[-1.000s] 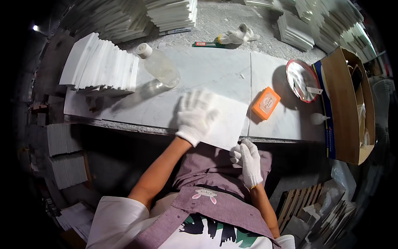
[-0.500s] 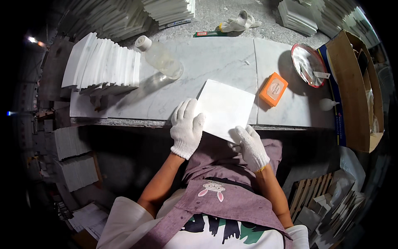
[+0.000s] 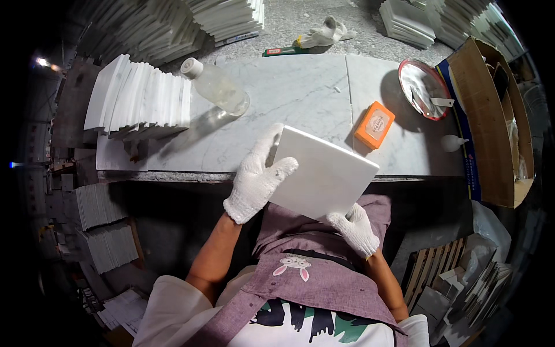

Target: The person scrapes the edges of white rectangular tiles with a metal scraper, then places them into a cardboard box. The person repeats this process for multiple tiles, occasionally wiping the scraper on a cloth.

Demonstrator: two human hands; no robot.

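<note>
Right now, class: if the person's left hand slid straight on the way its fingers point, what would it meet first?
The left hand points up and right along the white tile; past it, likely the orange block, though depth is unclear.

L hand (image 3: pixel 254 182) gloved, fingers spread | R hand (image 3: pixel 354 228) gloved, gripping

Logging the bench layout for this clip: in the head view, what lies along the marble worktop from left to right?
Row of white tiles stood on edge → clear plastic bottle lying on its side → white tile held in both gloved hands → orange block → red-rimmed dish → open cardboard box.
</note>
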